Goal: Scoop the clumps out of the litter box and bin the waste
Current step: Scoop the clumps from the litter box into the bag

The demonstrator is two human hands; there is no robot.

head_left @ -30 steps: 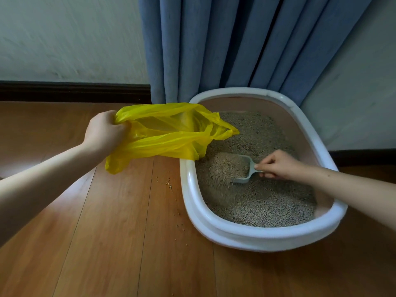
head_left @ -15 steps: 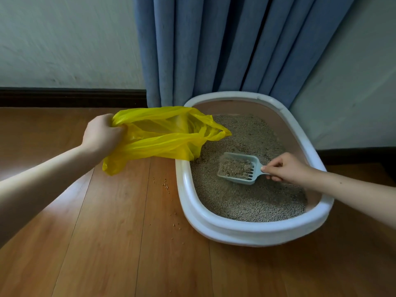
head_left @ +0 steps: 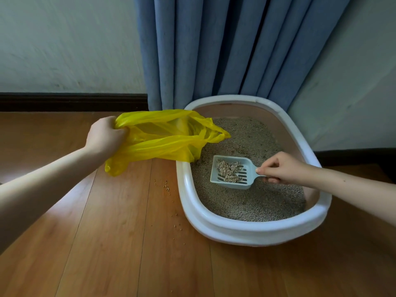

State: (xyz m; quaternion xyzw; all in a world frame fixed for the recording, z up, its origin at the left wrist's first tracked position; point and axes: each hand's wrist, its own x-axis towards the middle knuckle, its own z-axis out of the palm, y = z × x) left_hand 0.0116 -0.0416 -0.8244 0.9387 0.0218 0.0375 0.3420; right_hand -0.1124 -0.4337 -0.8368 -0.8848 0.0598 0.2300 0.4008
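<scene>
Scoop (head_left: 232,175) now lifted clear of litter, sifted clumps (head_left: 228,173) aboard, pinched by right hand (head_left: 278,168). Left hand (head_left: 105,136) grips yellow bag (head_left: 162,140) at scoop's 10 o'clock; dumping comes next.

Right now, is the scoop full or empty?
Partly full: the scoop holds a few litter clumps, its slots showing bare beside them.

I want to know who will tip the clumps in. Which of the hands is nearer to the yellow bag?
Left. The left hand grips the bag at its left end. The right hand is apart from it, over the litter, holding the scoop.
</scene>
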